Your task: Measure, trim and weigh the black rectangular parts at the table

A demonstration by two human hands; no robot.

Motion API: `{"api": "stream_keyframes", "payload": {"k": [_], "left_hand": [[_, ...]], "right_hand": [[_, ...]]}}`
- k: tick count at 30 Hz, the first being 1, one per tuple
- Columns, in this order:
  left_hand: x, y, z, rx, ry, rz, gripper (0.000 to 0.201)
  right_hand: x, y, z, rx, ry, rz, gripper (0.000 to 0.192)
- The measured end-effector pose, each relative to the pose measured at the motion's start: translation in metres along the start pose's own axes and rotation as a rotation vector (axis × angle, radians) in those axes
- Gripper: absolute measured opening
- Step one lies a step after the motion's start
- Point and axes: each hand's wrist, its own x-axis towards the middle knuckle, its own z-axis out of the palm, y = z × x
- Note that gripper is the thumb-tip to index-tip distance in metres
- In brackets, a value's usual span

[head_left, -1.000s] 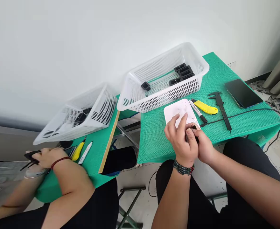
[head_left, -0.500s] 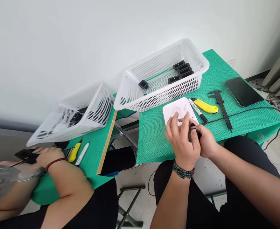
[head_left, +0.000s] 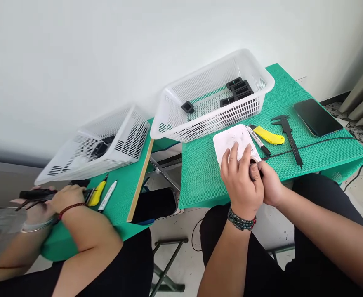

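Note:
Both hands are together over the near edge of the white tray (head_left: 227, 138). My left hand (head_left: 241, 179) has its thumb pressed on a small black part (head_left: 255, 170), while its other fingers stretch forward, slightly apart. My right hand (head_left: 272, 183) is closed around the same part from the right, its thumb beside my left thumb. Most of the part is covered by the hands, so its full shape is hidden. Dark specks lie on the tray. Just right of it are a marker (head_left: 258, 141) and a yellow utility knife (head_left: 269, 135).
Black calipers (head_left: 289, 139), a phone (head_left: 317, 117) and a black cable (head_left: 320, 144) lie on the green cloth (head_left: 200, 177). A white basket (head_left: 209, 130) holds several black rectangular parts (head_left: 241, 87). At left, a co-worker's hands (head_left: 67, 199) handle a dark object near another basket (head_left: 128, 142).
The whole view has shifted slightly. My hands stay together on the black part, my left fingers a little more spread. The co-worker's hands have turned their dark object.

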Motion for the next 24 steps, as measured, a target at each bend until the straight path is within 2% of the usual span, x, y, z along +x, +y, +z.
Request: {"api": "stream_keyframes", "payload": {"k": [3,7,10,15,18,24], "left_hand": [[0.003,-0.001,-0.005,-0.006,0.018,-0.028,0.051],[0.007,0.000,-0.007,-0.024,0.058,-0.088,0.051],[0.009,0.001,-0.010,-0.056,0.066,-0.153,0.050],[0.011,0.001,-0.010,-0.135,0.092,-0.253,0.049],[0.007,0.003,-0.002,-0.138,0.112,-0.183,0.049],[0.001,0.008,0.009,-0.036,0.015,0.058,0.049]], "right_hand": [[0.000,0.012,0.002,-0.083,0.005,-0.095,0.016],[0.001,0.014,0.002,-0.177,-0.038,-0.123,0.019],[0.000,0.014,0.007,-0.175,-0.068,-0.115,0.023],[-0.001,0.015,0.013,-0.074,-0.032,-0.104,0.020],[-0.002,0.009,0.009,0.044,-0.026,0.006,0.014],[-0.005,-0.019,-0.002,0.276,-0.006,0.087,0.008]]}}
